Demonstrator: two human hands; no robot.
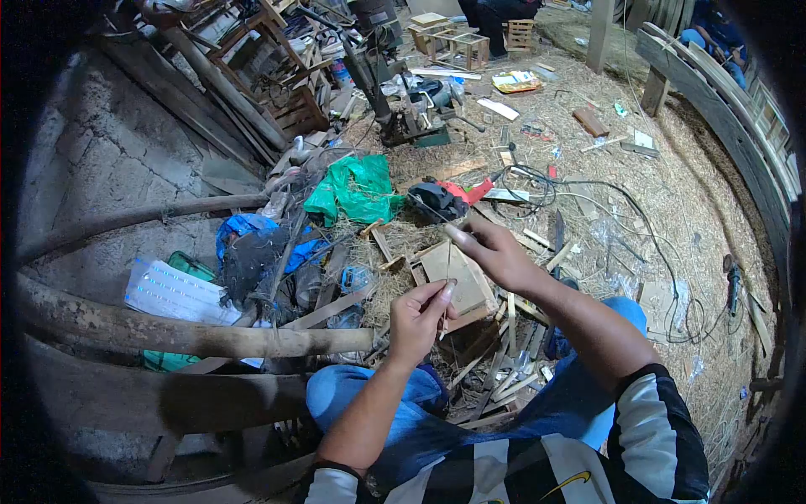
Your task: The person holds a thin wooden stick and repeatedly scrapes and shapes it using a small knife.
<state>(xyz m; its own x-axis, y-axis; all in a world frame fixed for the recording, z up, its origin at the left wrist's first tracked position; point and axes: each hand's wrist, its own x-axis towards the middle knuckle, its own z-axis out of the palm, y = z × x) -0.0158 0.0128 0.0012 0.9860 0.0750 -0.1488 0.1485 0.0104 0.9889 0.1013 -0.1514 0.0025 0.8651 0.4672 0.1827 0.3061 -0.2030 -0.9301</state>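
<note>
In the head view, my left hand is closed in a pinch on a thin, pale stick, low down on it. My right hand is closed with thumb and fingertips near the stick's upper end. The stick stands nearly upright between both hands, its lower tip poking out under my left fingers. Just behind and below the hands lies a small wooden box with a flat, light panel, partly covered by my fingers. A dark power tool or bag-like object sits just beyond it; its kind is unclear.
Wood offcuts litter the ground between my knees. A bamboo pole crosses at left, near a green plastic bag. Black cable runs over the straw-covered floor at right. Other people sit at the back.
</note>
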